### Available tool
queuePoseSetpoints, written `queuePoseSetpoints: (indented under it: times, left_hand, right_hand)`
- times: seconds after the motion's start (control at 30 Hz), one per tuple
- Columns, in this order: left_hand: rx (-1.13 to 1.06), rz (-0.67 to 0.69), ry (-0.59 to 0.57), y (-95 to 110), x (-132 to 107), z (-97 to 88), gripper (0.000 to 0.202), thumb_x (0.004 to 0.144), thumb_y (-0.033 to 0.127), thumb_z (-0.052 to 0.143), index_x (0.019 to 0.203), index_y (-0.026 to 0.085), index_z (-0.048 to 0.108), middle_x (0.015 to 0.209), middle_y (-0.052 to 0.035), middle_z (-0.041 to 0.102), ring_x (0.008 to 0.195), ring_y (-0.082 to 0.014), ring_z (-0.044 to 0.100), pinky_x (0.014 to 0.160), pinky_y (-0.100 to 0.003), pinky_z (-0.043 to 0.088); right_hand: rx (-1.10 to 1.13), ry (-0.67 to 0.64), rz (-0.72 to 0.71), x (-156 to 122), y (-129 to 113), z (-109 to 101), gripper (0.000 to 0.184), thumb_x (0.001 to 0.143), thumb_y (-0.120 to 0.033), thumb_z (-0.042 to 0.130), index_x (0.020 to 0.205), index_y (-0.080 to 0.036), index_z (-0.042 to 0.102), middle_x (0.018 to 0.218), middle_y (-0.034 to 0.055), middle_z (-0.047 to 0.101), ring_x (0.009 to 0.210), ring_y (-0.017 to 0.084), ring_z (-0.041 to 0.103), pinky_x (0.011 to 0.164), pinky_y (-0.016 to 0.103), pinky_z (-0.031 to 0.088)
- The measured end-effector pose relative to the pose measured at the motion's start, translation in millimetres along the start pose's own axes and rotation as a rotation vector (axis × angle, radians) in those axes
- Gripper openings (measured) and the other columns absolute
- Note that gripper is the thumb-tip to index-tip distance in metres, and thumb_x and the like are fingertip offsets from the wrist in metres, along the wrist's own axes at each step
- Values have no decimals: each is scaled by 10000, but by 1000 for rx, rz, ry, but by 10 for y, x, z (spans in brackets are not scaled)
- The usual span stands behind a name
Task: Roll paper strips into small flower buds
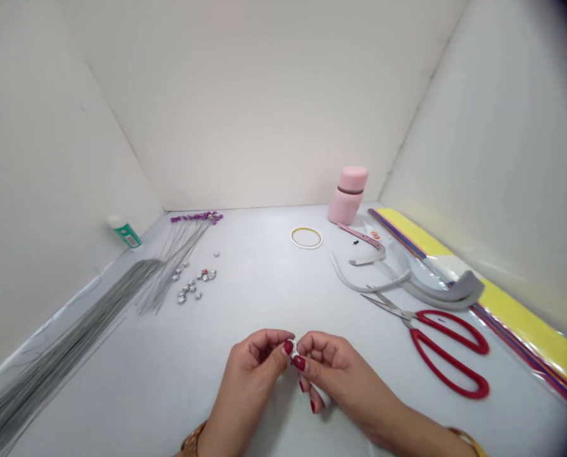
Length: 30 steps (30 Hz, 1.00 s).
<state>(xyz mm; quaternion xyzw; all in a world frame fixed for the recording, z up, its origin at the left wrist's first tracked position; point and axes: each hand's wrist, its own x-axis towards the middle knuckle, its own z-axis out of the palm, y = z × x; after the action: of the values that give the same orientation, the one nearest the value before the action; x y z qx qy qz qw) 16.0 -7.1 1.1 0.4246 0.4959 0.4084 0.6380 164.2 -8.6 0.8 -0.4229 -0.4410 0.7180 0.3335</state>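
Near the front of the table, my left hand (259,362) and my right hand (333,365) meet fingertip to fingertip. Between them they pinch the small folded end of a white paper strip (320,395). Its tail hangs below my right fingers, and the exact shape of the folded end is mostly covered by my fingertips and thumbs. Several small silver folded paper stars (187,289) lie to the left, beyond my left hand. To the right of my right hand are scissors (410,315) with red handles, blades slightly apart.
Grey wires (84,330) lie along the left, some with purple tips (198,217). A green-and-white tube (127,235) stands by the left wall. Towards the back are a tape roll (306,238) and pink bottle (347,197). Grey paper strips (436,293) and coloured paper packs (512,304) lie right.
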Motion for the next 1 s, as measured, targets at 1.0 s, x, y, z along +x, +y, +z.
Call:
queuePoseSetpoints:
  times: [1.0]
  left_hand:
    - [747, 872, 18, 49, -55, -122, 233, 776, 29, 535, 931, 201, 568, 768, -16, 647, 691, -120, 578, 648, -224, 451]
  right_hand:
    - [222, 5, 72, -44, -29, 28, 306, 703, -412, 649, 701, -116, 567, 540, -14, 562, 420, 53, 451, 448, 165, 309]
